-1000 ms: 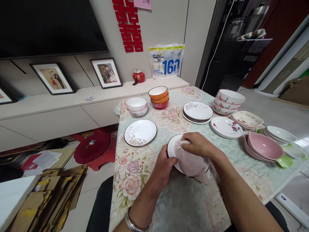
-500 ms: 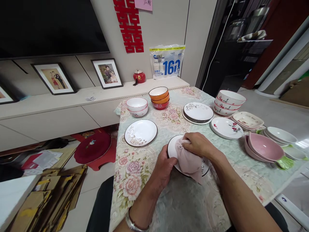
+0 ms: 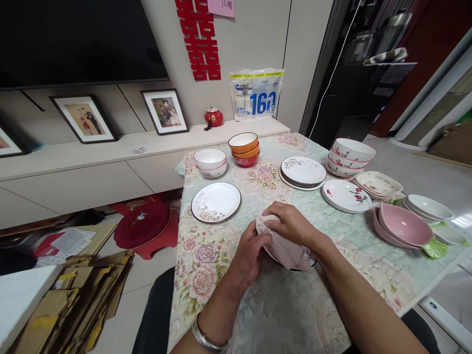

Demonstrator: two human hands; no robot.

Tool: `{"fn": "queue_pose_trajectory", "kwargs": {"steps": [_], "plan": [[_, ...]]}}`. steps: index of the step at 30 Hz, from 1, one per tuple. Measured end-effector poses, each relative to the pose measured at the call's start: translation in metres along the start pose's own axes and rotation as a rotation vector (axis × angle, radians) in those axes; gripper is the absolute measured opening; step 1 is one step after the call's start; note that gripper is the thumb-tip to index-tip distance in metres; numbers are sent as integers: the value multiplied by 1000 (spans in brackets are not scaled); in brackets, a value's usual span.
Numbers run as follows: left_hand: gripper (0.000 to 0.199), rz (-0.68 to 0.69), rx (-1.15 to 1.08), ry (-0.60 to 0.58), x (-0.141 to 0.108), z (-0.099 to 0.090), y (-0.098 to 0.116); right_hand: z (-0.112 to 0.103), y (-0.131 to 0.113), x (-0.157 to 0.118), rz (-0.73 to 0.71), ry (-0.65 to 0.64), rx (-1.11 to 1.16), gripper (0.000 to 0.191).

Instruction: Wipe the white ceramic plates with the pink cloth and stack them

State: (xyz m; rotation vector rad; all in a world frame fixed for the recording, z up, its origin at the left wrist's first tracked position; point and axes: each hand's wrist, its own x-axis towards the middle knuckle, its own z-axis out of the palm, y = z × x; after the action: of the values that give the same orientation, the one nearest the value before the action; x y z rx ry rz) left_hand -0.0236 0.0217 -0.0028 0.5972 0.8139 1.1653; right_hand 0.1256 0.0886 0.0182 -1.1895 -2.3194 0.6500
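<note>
My left hand (image 3: 251,253) is closed on the left edge of a white plate (image 3: 310,257), its thumb lying over the rim. Bunched in my right hand (image 3: 291,223) is a pale pink cloth (image 3: 285,250), pressed against the plate's upper left part. The cloth and my hands hide most of that plate; a bit of its dark rim and printed pattern shows at the lower right. Beyond my left hand lies another white plate (image 3: 216,202) with a floral print and brown rim. A stack of similar plates (image 3: 303,170) sits farther back.
On the flowered tablecloth (image 3: 202,275) stand white bowls (image 3: 210,163), orange and red bowls (image 3: 244,148), tall white bowls (image 3: 350,156), red-flowered plates (image 3: 346,195) and pink bowls (image 3: 403,224). A red stool (image 3: 142,221) and flattened cardboard (image 3: 84,300) are on the floor at left.
My right hand has moved left with the cloth, to the plate's left edge beside my left hand. The cloth now covers more of the plate's left side.
</note>
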Motion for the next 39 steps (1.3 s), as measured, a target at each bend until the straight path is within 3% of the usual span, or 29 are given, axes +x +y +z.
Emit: {"fn": "queue_pose_trajectory", "kwargs": {"steps": [3, 5, 10, 12, 14, 18, 21, 25, 28, 32, 35, 37, 39], "plan": [[37, 14, -25, -27, -1, 1, 3, -9, 0, -3, -55, -153, 115, 18], [30, 13, -40, -31, 0, 1, 2, -18, 5, -5, 13, -210, 97, 18], [23, 59, -71, 0, 3, -3, -6, -22, 14, -4, 312, -10, -188, 20], [27, 65, -66, -8, 4, -5, -9, -14, 11, -1, 276, 55, -206, 22], [29, 81, -64, -10, 4, -5, -10, -6, 5, 0, 147, 47, -132, 22], [22, 69, -109, 35, 4, -3, -8, -6, -2, -2, -50, -138, 59, 21], [25, 32, -126, 71, 5, -3, -6, -18, 6, -5, 9, -222, 74, 20], [35, 4, -111, 32, 5, -3, -5, -27, 21, -7, 215, -72, -132, 22], [40, -8, -118, 48, 4, -3, -3, -23, 23, -5, 288, 23, -246, 24], [43, -13, -158, 67, 3, -2, -1, -9, 9, -1, 143, 57, -182, 23], [41, -16, -171, 66, 2, 0, 2, -6, 2, -1, -43, -51, -22, 19], [40, -17, -169, 66, 2, 0, 2, -8, 2, -1, -56, -83, -6, 19], [40, -25, -158, 73, 2, 0, 3, -12, 8, -3, 34, -33, -75, 21]]}}
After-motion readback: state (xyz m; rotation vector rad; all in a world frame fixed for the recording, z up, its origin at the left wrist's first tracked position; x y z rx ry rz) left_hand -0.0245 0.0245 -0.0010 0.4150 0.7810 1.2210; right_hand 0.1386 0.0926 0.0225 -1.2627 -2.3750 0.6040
